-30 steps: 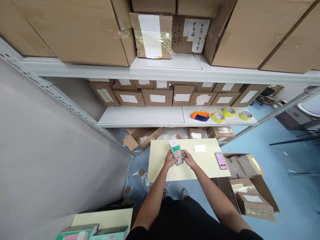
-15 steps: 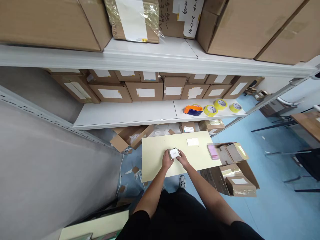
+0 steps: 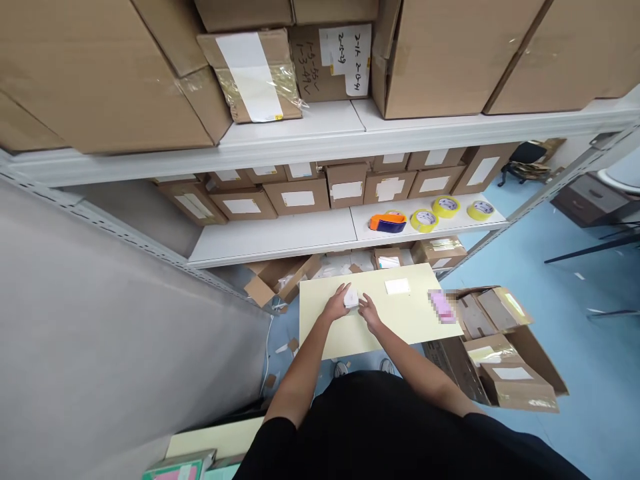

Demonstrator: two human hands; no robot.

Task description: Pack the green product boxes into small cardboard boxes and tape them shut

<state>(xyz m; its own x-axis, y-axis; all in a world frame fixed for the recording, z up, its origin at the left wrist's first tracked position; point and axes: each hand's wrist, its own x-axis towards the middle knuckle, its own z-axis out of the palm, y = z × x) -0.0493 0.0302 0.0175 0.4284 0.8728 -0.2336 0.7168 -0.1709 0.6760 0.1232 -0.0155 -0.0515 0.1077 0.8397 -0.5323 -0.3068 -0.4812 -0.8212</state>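
A small white box (image 3: 351, 298) is held just over the pale yellow board (image 3: 400, 320), toward its left half. My left hand (image 3: 336, 304) has its fingers and thumb around the box's left side. At the box's right side is my right hand (image 3: 369, 312), its fingers apart and slightly away from the box. To the right of both hands, a flat white card or paper (image 3: 397, 287) lies on the board. A pink item (image 3: 442, 306), blurred by pixelation, lies near the board's right edge.
Above the board runs a white shelf (image 3: 280, 235) with yellow tape rolls (image 3: 424, 220) and an orange and blue tape dispenser (image 3: 388, 222). Open cartons stand at the right (image 3: 520, 373) and left (image 3: 280, 277). A grey wall (image 3: 125, 320) closes the left side.
My view has tilted and shifted, so the board appears farther right. My right hand has come away from the white box, while my left hand keeps hold of it.
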